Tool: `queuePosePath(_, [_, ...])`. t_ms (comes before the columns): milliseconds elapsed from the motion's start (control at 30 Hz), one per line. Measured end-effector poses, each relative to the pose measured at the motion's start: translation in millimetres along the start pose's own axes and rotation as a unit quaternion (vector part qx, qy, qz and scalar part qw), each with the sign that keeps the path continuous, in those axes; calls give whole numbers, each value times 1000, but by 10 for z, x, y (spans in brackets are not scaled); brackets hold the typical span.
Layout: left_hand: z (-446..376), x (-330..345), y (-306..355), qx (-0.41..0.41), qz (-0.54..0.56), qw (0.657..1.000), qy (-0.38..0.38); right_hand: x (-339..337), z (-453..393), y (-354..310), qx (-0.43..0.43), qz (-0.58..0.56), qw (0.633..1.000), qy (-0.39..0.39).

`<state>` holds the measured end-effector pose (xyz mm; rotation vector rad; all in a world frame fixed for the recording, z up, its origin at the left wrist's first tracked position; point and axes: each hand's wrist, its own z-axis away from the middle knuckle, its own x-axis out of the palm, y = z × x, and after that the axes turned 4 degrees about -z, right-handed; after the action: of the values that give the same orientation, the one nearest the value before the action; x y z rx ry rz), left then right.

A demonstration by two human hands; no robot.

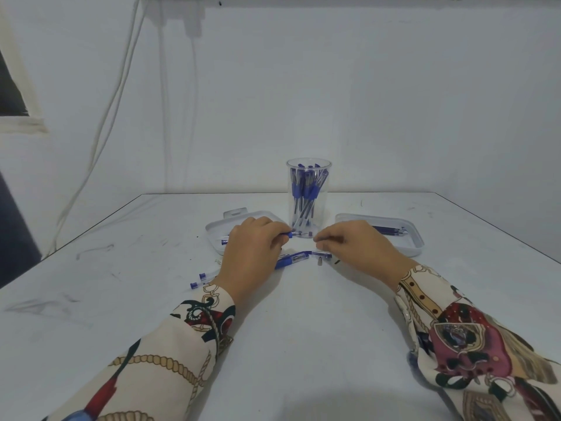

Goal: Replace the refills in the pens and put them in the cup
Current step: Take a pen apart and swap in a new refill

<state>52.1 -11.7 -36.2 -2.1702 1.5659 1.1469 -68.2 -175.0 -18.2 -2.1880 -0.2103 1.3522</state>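
The left hand (253,249) and the right hand (353,243) are close together over the middle of the worktop (288,344), just in front of the cup (308,197). The left hand has its fingers curled and pinches a pen (290,234) by its blue end, which shows beyond the fingertips and points to the right. The right hand also has its fingers bent, with the fingertips pressed together on something thin. It is too small to say what it is, perhaps a refill or the tip of the same pen.

Under the hands, on the worktop, lies a second pen (290,260) with a blue grip and a clear barrel, and beside its right end another clear piece (321,254). A small metal tip (319,262) stands just near it. To the left of the left wrist lie two pen ends with blue caps (198,280).

The cup is clear and upright, at the far middle of the worktop, and it holds many blue pens. On its left is a white tray (217,227), partly hidden by the left hand, with one pen end visible inside. On its right is a second white tray (416,238) with several dark blue refills (390,230) lying in it.

Both arms wear patterned sleeves (455,329).
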Motion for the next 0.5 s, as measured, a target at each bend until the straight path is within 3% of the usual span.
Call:
queuePosePath(200, [4,6,1,-5,-3,1000,-8,6,17,-34,4,74,993,-88])
queuePosePath(367, [1,0,5,-5,-6,1000,-8,24,-35,-43,59,-171,983,20])
queuePosePath(500, [1,-6,17,-2,1,1000,-3,34,-44,-64,112,-391,912,46])
